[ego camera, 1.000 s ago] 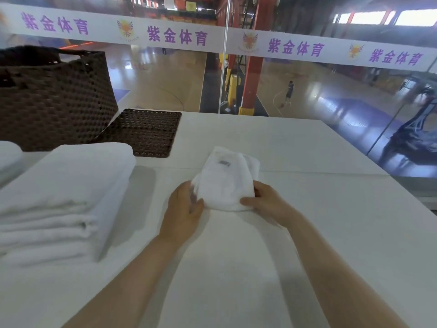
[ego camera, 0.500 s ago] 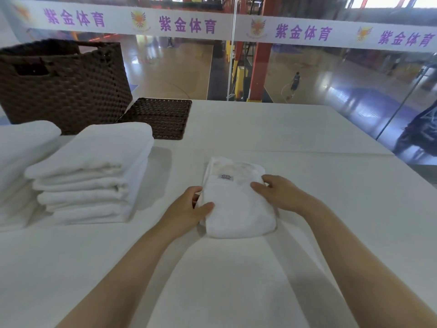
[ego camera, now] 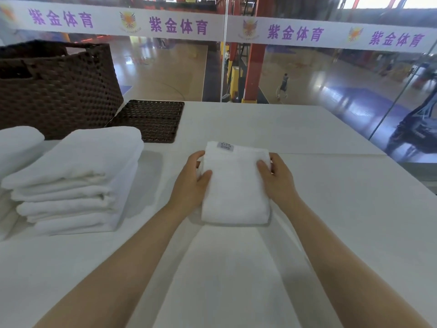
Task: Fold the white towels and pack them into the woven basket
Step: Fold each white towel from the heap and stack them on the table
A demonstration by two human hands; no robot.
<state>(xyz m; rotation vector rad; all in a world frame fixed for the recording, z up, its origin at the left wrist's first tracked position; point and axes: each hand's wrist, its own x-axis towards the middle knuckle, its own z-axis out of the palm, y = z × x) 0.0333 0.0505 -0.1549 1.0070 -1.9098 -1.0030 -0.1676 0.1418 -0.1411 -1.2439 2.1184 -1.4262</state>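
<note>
- The small folded white terry towel (ego camera: pixel 235 185) lies flat on the white tabletop (ego camera: pixel 343 209), in the middle and just ahead of the person.
- A small white sewn label (ego camera: pixel 225 146) sits at the towel's far edge; its print is too small to read.
- The left hand (ego camera: pixel 189 183) grips the towel's left side: the thumb lies on top of the cloth and the fingers (ego camera: pixel 197 157) curl around the edge toward its underside.
- The right hand (ego camera: pixel 279 183) grips the right side in the same way, thumb on top, fingers wrapped around the edge.
- The towel sits between the two hands, its near end sticking out toward the person past both.
- To the left, well apart from the held towel, stands a stack of larger folded white towels (ego camera: pixel 78 181); part of another white towel pile (ego camera: pixel 16 147) shows at the left border.
- Behind the stack stands the dark brown woven basket (ego camera: pixel 59 91), with its flat woven lid (ego camera: pixel 151 120) lying just beside it on the right.
- Beyond the tabletop, a white banner (ego camera: pixel 236 27) on the glass repeats the purple characters 紫金体育 beside a winged emblem.
</note>
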